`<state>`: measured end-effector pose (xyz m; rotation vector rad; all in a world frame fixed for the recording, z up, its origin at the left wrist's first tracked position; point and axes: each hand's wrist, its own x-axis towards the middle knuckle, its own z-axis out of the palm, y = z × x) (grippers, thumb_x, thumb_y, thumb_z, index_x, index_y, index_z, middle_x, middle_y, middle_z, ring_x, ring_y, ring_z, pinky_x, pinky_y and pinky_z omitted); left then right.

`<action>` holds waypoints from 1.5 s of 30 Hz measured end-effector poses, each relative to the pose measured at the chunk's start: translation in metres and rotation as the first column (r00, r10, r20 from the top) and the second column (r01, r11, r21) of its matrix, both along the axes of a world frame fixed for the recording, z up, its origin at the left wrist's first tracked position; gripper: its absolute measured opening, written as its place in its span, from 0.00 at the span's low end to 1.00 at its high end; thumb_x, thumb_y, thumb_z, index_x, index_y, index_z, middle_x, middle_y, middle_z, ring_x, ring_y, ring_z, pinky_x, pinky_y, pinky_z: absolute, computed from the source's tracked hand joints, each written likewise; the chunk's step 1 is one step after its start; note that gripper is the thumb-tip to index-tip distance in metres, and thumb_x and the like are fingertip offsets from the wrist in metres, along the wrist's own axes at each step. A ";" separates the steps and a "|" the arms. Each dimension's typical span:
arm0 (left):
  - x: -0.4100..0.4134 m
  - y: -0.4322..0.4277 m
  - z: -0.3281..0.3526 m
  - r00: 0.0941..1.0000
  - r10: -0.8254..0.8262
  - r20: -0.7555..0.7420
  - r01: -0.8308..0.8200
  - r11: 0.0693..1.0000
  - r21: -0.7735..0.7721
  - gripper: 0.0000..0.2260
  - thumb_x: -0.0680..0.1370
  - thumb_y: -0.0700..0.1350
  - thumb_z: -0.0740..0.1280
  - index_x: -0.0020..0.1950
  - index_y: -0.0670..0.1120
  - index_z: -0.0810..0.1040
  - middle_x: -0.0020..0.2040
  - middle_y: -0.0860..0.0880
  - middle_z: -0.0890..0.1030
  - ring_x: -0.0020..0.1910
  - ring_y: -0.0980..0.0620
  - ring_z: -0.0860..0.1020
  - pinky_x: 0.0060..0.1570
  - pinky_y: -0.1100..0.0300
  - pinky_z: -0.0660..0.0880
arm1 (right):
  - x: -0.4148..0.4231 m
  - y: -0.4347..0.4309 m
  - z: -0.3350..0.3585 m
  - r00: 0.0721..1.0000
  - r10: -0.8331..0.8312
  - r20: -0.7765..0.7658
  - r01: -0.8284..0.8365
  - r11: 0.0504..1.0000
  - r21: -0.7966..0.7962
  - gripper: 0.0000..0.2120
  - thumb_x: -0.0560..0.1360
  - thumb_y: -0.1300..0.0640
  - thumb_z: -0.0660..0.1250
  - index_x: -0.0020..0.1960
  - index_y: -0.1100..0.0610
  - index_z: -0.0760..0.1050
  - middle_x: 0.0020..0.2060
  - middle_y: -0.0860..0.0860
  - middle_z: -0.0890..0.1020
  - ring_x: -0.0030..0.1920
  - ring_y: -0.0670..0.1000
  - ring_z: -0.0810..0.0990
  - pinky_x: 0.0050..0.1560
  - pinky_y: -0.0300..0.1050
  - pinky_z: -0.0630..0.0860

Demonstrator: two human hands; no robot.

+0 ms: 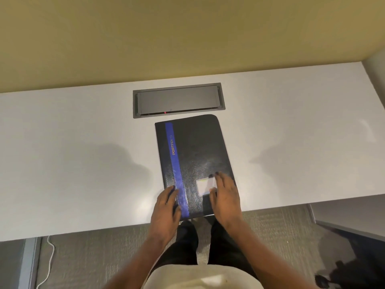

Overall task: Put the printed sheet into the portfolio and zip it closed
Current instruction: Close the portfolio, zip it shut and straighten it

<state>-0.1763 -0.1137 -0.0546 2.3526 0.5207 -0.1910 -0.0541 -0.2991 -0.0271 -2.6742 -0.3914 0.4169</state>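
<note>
White desk (83, 153); both hands' fingers (220, 180) flat on portfolio (198, 151)

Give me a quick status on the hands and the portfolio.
Left hand and right hand both flat on the portfolio, gripping nothing. Portfolio lies closed on the white desk; printed sheet not in sight. Nothing in the way.

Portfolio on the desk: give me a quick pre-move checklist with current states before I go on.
1. Black portfolio with blue stripe lying flat on the white desk: ok.
2. Cover closed: ok.
3. Printed sheet inside: cannot tell, no sheet visible.
4. Zip fully closed: cannot tell, zipper not discernible.
5. Left hand resting on the near left edge: ok.
6. Right hand on the cover beside the white label: ok.
</note>
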 end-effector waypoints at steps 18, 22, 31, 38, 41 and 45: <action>-0.069 0.020 -0.020 0.983 -0.034 -0.178 0.037 0.999 0.014 0.08 0.76 0.55 0.72 0.52 0.53 0.83 0.47 0.55 0.85 0.48 0.51 0.83 0.49 0.53 0.79 | -0.130 0.060 -0.038 0.839 -0.084 -0.537 0.196 0.968 0.154 0.06 0.74 0.55 0.73 0.50 0.53 0.86 0.44 0.47 0.88 0.45 0.43 0.85 0.53 0.44 0.81; -0.066 0.021 -0.019 0.984 -0.065 -0.164 0.063 0.998 -0.019 0.06 0.79 0.52 0.70 0.48 0.53 0.86 0.43 0.54 0.86 0.43 0.53 0.82 0.46 0.54 0.78 | -0.132 0.060 -0.044 0.816 -0.128 -0.564 0.293 0.932 0.212 0.04 0.73 0.55 0.76 0.47 0.49 0.86 0.44 0.43 0.87 0.42 0.33 0.82 0.52 0.36 0.79; -0.065 0.030 -0.023 0.974 -0.167 -0.154 0.161 0.986 -0.052 0.13 0.80 0.55 0.63 0.40 0.51 0.81 0.39 0.54 0.82 0.40 0.54 0.79 0.43 0.53 0.76 | -0.135 0.070 -0.039 0.962 0.144 -0.230 -0.179 0.974 -0.141 0.11 0.74 0.44 0.68 0.42 0.51 0.80 0.39 0.51 0.85 0.40 0.55 0.85 0.40 0.49 0.79; -0.053 0.036 -0.012 0.866 -0.444 -0.232 0.500 0.789 0.358 0.14 0.75 0.56 0.62 0.34 0.54 0.81 0.32 0.56 0.81 0.36 0.53 0.79 0.40 0.57 0.76 | -0.123 0.059 -0.037 0.959 0.282 0.007 -0.270 0.926 -0.264 0.11 0.62 0.48 0.77 0.31 0.51 0.76 0.28 0.47 0.79 0.24 0.49 0.79 0.21 0.41 0.71; -0.050 0.036 -0.008 0.855 -0.440 -0.274 0.517 0.761 0.392 0.12 0.74 0.55 0.67 0.33 0.53 0.81 0.31 0.56 0.82 0.36 0.53 0.80 0.42 0.57 0.76 | -0.118 0.046 -0.039 0.971 0.232 0.059 -0.210 0.942 -0.262 0.10 0.69 0.51 0.66 0.31 0.52 0.76 0.28 0.49 0.78 0.21 0.51 0.78 0.20 0.43 0.70; -0.051 0.039 -0.004 0.862 -0.423 -0.279 0.504 0.770 0.392 0.13 0.75 0.54 0.65 0.33 0.53 0.81 0.31 0.55 0.81 0.36 0.52 0.79 0.42 0.56 0.76 | -0.103 0.008 -0.038 0.983 0.173 0.066 -0.145 0.940 -0.309 0.08 0.70 0.54 0.74 0.35 0.52 0.77 0.30 0.49 0.79 0.22 0.52 0.79 0.19 0.44 0.72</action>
